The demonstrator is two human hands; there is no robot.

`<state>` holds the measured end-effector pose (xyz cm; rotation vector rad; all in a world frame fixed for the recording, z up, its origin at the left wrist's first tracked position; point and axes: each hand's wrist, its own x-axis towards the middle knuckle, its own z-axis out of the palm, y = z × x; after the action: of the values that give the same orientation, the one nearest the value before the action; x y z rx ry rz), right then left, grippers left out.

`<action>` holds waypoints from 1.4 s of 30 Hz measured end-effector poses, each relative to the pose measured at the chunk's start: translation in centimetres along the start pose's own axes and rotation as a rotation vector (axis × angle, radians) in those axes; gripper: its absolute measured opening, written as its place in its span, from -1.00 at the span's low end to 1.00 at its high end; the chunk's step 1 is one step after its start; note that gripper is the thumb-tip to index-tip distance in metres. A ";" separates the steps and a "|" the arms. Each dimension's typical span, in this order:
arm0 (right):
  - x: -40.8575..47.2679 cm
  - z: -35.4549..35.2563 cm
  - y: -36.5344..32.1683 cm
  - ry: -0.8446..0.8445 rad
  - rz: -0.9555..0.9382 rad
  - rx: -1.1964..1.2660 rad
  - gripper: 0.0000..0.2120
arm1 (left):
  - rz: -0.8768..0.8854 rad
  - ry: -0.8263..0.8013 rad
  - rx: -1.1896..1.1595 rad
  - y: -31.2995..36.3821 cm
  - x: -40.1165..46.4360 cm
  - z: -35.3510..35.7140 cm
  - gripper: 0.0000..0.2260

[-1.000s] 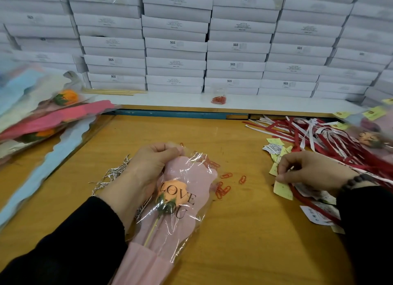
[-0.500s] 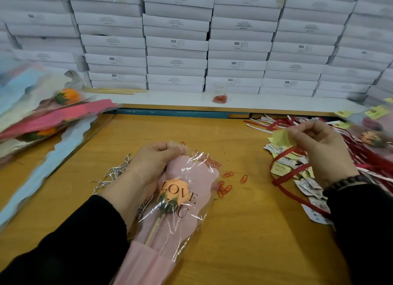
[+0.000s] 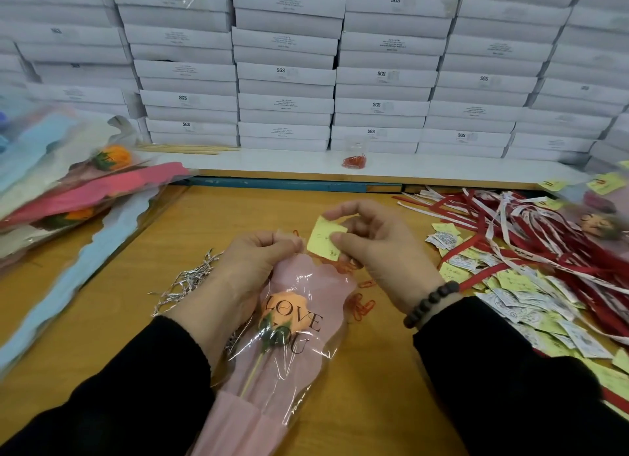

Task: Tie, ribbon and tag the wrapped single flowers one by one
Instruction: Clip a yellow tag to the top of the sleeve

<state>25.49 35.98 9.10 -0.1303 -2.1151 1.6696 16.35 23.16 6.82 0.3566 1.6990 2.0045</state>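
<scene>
1. Wooden desk [image 3: 170,251] surface, with stacked white boxes [image 3: 286,81] behind it.
2. Right hand [image 3: 381,251]: fingertips pinch a yellow tag [image 3: 323,239] just above the wrap's top edge.
3. Left hand [image 3: 252,265]: fingers curled, gripping the top edge of the pink wrapped flower [image 3: 289,326], which lies on the desk at centre.
4. Silver twist ties [image 3: 187,282] lie just left of the left hand.
5. Red paper clips [image 3: 364,306] lie right of the wrap.
6. Red and white ribbons [image 3: 527,244] and loose tags [image 3: 517,292] are heaped at right; more wrapped flowers [image 3: 68,190] are piled at left.
</scene>
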 end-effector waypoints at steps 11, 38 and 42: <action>0.8 1.1 0.6 -0.077 0.010 -0.110 -0.65 | -0.008 0.000 -0.006 -0.4 0.4 -0.3 -0.90; 0.8 1.5 0.8 -0.056 -0.046 -0.058 -0.83 | 0.021 -0.029 0.021 -0.4 -0.1 0.1 -0.97; 0.9 1.4 0.8 -0.012 -0.009 0.041 -0.87 | 0.025 -0.028 0.027 -0.3 -0.1 0.1 -0.98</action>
<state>23.96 35.21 8.37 -0.0979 -2.0857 1.7111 16.50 23.23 6.58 0.4155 1.7140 1.9868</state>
